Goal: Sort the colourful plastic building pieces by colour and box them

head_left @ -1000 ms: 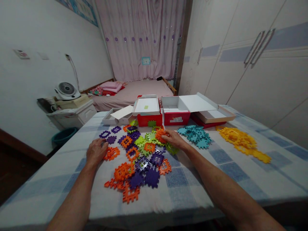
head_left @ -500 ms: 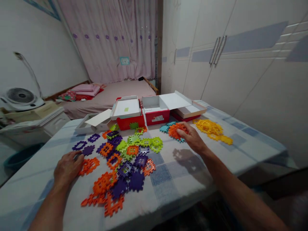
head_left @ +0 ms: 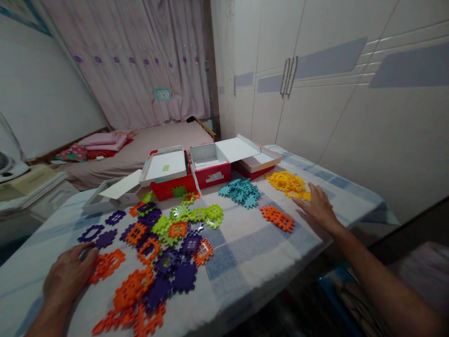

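L hand (head_left: pixel 70 271) rests palm-down on bench (head_left: pixel 242 281), fingertips at orange pcs (head_left: pixel 110 263), w/ purple plate (head_left: pixel 105 238) just beyond; can't tell if it grips anything. R hand (head_left: pixel 317 206) released, nothing held, fingers spread by the near end of yellow pile (head_left: pixel 288 183); contact unclear.

Near edge, L side: orange cluster (head_left: pixel 131 290) next to purple sq. pcs (head_left: pixel 184 276), toothed edges, overlapping. Behind: mixed heap, lime pcs (head_left: pixel 163 225) + more orange & purple, some w/ window cutouts.

Orange stack (head_left: pixel 278 218) lies flat, L of R hand, apart from the mixed heap. Teal pile (head_left: pixel 242 192) further back, L of yellow.

Back row: grey tray (head_left: pixel 100 196), red box (head_left: pixel 171 185) w/ white tray on top, 2nd red box (head_left: pixel 212 174), lid open. Far: bed (head_left: pixel 157 133), pink curtain (head_left: pixel 129 84), white wardrobe (head_left: pixel 322 112) at R.
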Available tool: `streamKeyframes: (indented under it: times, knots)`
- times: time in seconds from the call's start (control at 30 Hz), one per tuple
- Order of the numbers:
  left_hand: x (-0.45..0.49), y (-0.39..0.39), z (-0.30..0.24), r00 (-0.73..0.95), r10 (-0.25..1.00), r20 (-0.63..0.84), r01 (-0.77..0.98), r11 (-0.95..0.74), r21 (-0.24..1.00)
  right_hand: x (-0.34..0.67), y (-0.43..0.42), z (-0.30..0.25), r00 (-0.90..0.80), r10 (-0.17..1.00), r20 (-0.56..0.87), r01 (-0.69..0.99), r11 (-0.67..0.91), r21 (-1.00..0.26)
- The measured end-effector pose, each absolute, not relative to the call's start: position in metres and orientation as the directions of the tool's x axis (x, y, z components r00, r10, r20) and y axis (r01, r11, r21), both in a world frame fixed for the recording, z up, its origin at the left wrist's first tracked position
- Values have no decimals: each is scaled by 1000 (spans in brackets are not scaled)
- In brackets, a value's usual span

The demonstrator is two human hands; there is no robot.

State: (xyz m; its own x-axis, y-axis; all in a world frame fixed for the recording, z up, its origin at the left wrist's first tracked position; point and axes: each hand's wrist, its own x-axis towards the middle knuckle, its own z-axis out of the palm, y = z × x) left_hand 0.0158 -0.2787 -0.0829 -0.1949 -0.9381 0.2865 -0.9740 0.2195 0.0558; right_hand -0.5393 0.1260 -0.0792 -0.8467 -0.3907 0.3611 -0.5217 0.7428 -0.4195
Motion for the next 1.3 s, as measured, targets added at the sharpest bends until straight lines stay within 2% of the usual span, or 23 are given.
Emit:
streamKeyframes:
  times: [0.1,0.27,0.5,0.6,0.7,0.77,0.87,0.97,1.03,1.13,1.2,1.3]
  knots:
    - [11,-273,-76,-181,-966,187,-973,204,110,-557,116,-85,-902,-345,259,-425,809,-405]
    - [11,-274,-77,-169,-971,168,-971,193,139,-572,84,-87,-902,-340,264,-424,809,-408]
    - [12,-273,-81,-136,-971,194,-963,176,205,-602,55,-80,-853,-439,281,-520,757,-396]
    - [9,-270,-79,-137,-969,206,-954,185,236,-602,50,-74,-838,-432,332,-538,755,-375]
    - [10,-271,-81,-147,-959,241,-949,205,240,-582,48,-65,-801,-414,433,-585,694,-419]
    - [13,-272,-84,-142,-958,247,-949,203,242,-555,53,-61,-704,-516,488,-708,558,-432]
    - [14,-273,-85,-137,-961,238,-948,197,251,-507,68,-62,-435,-758,486,-889,276,-365]
    - [11,-269,-81,-142,-961,239,-944,204,258,-469,86,-69,-283,-866,413,-949,193,-248]
    - [8,-264,-78,-150,-959,242,-941,213,262,-460,96,-74,-253,-893,372,-962,190,-198]
    - [4,-259,-75,-164,-952,260,-936,233,262,-472,104,-81,-265,-894,360,-959,207,-192]
    - [4,-258,-77,-159,-948,276,-937,233,259,-491,106,-85,-277,-883,378,-958,224,-179]
    - [5,-259,-81,-155,-937,312,-937,239,253,-516,103,-87,-290,-850,440,-956,281,-87]
